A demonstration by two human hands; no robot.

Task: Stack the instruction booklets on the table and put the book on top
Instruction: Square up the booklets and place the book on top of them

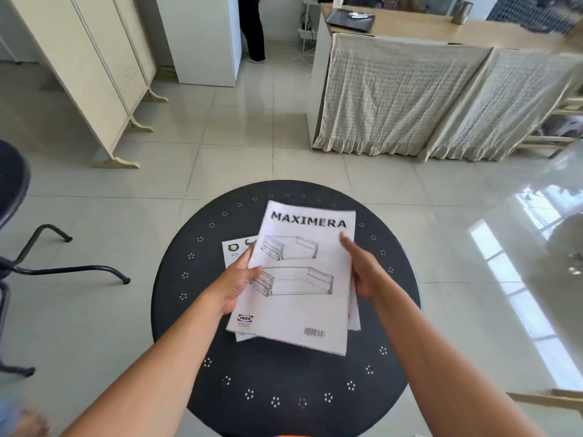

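Note:
A white instruction booklet titled MAXIMERA [296, 279] is held over the round black table [284, 373]. My left hand [238, 279] grips its left edge and my right hand [359, 269] grips its right edge. Under it, edges of other white booklets [355, 316] stick out at the right and the lower left. A thing with a white cover and small printed pictures, perhaps the book [235, 250], lies on the table at the left, mostly hidden by the booklet and my left hand.
A black chair [19, 247] stands on the tiled floor at the left. A folding screen [94, 74] is at the back left, cloth-covered shelving [410, 96] at the back right. A person's legs [254, 29] stand far back.

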